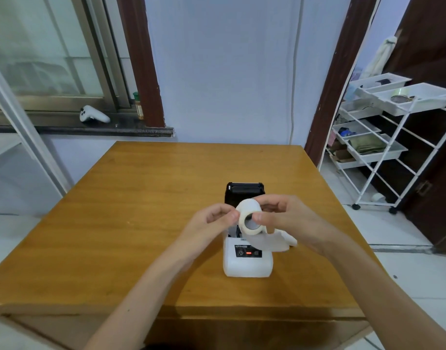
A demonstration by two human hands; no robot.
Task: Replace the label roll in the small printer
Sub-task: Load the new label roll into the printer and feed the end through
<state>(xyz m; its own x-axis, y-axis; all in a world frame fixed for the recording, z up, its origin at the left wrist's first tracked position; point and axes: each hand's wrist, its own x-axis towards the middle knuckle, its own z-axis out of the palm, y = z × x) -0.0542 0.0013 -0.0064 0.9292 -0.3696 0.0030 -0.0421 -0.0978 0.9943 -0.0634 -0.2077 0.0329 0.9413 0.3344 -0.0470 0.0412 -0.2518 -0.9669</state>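
Observation:
A small white printer (247,263) stands on the wooden table (131,223), its black lid (244,192) swung open and upright at the back. A red light glows on its front panel. Just above the open compartment I hold a white label roll (247,210) with its hollow core facing me. My left hand (217,218) pinches the roll's left edge. My right hand (285,215) grips it from the right, thumb at the core. A loose white strip (272,242) hangs from the roll over the printer's right side.
A white wire rack (383,137) with trays of oddments stands on the floor to the right. On the window sill at the back left lie a white game controller (93,114) and a small jar (138,107).

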